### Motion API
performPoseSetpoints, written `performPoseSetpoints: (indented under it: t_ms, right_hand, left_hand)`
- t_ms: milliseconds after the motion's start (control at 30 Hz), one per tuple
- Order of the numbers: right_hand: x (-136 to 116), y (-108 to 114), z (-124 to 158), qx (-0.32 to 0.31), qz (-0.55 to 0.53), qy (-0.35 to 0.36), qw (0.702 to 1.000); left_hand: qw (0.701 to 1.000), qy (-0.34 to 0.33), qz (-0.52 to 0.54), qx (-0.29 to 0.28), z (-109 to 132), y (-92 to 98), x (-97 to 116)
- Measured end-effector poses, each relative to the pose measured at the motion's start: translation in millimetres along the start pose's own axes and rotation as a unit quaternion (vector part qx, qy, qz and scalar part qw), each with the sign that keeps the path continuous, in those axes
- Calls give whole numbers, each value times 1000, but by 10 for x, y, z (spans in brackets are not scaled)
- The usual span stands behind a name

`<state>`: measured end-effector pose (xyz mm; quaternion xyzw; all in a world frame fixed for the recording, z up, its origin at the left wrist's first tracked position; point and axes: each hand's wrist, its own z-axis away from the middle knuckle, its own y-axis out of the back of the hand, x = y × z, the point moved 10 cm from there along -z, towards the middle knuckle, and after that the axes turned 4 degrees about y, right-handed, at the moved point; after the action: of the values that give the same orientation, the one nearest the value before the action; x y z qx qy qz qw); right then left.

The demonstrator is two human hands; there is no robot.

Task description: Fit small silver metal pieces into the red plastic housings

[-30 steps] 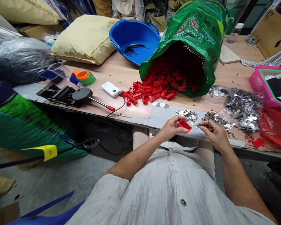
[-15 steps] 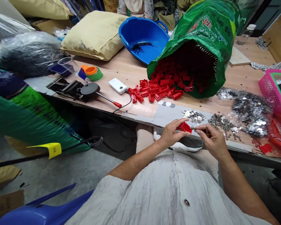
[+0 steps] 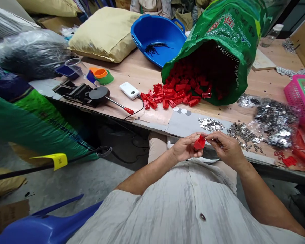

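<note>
We are holding a small red plastic part (image 3: 199, 143) just above the front edge of the desk (image 3: 142, 76), at lower centre of the frame. The left hand (image 3: 185, 148) is closed around its lower side, while the right hand (image 3: 227, 149) is pinching in from the right, its fingertips (image 3: 210, 135) meeting the top edge of the part. We cannot tell whether those fingertips are carrying anything else, as anything there is hidden or too small to make out. We are working with both hands close together and the wrists low, and this compact hold looks like a good way of stopping so small a piece from twisting or slipping. Just ahead of the hands, a grey sheet (image 3: 185, 123) is lying on the desk with a heap of small silver metal pieces (image 3: 210, 124) on it. A looser scatter of similar pieces (image 3: 244, 133) is spreading to the right, near a clear bag of more (image 3: 276, 122). Farther up, a green woven sack (image 3: 231, 30) is lying on its side and spilling a mound of red parts (image 3: 170, 96) toward us, with a blue basin (image 3: 152, 34) sitting behind it at upper centre
</note>
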<state>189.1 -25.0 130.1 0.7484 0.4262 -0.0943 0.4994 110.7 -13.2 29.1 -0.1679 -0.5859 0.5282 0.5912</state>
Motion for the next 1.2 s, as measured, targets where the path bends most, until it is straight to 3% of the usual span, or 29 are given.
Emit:
performPoseSetpoints:
  t_ms: [200, 400, 533, 667, 900, 1200]
  right_hand:
    - [-87, -51, -30, -48, 20, 57, 997]
    - [-53, -142, -38, -110, 2, 57, 992]
    - [-28, -157, -34, -108, -6, 44, 993]
    - [78, -145, -13, -111, -81, -12, 990]
    - [594, -227, 227, -108, -191, -245, 944]
    - [632, -633, 359, -119, -347, -299, 881]
  left_hand:
    - [1000, 12, 12, 13, 10, -20, -25]
    - [1000, 16, -15, 4, 1, -10, -65]
    - [1000, 14, -17, 7, 3, -10, -80]
    - [1000, 15, -13, 16, 13, -5, -92]
    - [999, 13, -24, 24, 0, 23, -97]
    - [990, 54, -108, 73, 17, 157, -204]
